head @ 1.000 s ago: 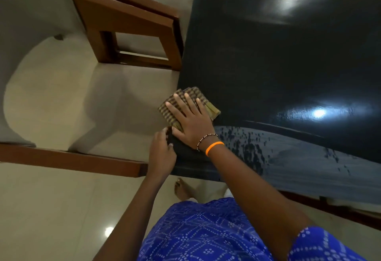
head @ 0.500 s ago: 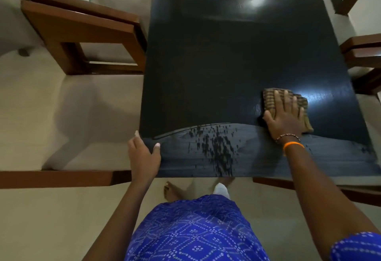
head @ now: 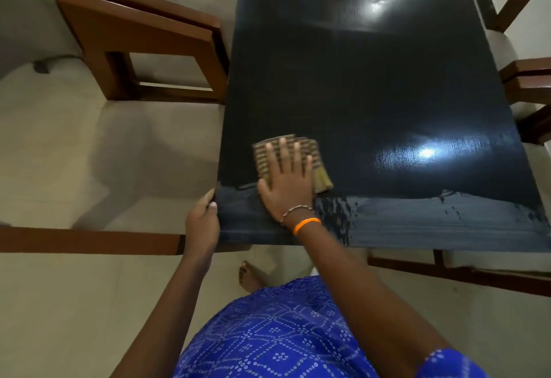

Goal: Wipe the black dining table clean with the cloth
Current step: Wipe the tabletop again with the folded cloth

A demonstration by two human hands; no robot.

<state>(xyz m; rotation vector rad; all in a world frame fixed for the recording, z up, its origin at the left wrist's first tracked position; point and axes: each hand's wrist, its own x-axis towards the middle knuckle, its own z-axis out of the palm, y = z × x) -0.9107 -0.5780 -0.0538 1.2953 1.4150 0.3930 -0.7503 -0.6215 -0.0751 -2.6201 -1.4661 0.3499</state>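
Wooden chairs (head: 143,37) with grey cushions on a glossy cream tiled floor (head: 59,303)

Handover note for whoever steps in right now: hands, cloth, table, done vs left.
Right hand: flat, fingers straight, pressing the cloth onto the table near its near-left corner.
Left hand: gripping the table's left edge at that corner.
Done: a wet, streaked band along the near edge.
Left: the surface beyond the cloth looks dry and glossy; wipe it, working away from you.
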